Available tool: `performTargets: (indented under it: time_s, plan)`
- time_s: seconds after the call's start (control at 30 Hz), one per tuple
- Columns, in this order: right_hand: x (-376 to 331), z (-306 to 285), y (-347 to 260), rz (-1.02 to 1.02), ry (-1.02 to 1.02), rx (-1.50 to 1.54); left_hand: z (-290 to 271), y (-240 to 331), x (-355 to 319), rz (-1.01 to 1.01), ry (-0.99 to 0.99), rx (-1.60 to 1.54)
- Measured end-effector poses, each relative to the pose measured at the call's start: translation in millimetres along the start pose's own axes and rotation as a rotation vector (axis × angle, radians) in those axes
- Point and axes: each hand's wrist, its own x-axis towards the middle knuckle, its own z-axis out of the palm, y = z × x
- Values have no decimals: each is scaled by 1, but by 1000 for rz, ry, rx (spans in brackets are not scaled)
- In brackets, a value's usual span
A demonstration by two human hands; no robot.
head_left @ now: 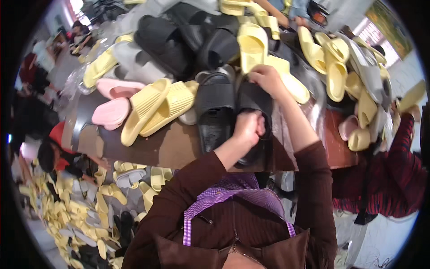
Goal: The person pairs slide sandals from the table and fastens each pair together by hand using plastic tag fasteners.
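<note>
By the near edge of the brown worktop (177, 154), our left hand (247, 129) curls at the strap opening of 1 black, rubbery slide slipper (254, 99); our right hand (267, 80) touches its toe end. We cannot tell whether either grips.

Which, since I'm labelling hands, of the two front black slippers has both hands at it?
The right black slipper: right hand at its toe, left hand over its opening; the left slipper has neither.

Likely footwear workshop: slippers (163, 47) piled on brown worktable (172, 156), slipper heap (83, 208) on floor left, red-clad worker (62, 163) left, striped-clad worker (401, 181) right.
</note>
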Motion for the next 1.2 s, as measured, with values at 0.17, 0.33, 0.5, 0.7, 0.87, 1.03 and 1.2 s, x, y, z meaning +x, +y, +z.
performTargets:
  time_s: [0.17,0.33,0.5,0.7,0.87,1.03,1.2]
  plan:
    - [-5,-11,19,76,77,265,-19,-9,-55,46,-95,95]
    - [-6,-17,25,177,-15,371,-67,-1,-96,47,-24,13]
    - [-7,-14,16,152,-3,364,-93,25,-105,22,97,-86]
    - [-8,-2,-4,-30,-98,242,-84,52,-79,94,151,-159]
    - [-19,-7,-1,0,-170,272,-71,51,-41,91,198,-76]
    - [-21,-6,-2,-63,-192,270,-55,53,-23,76,166,55]
    - [-7,6,-10,-120,-238,315,-50,60,-17,57,36,224]
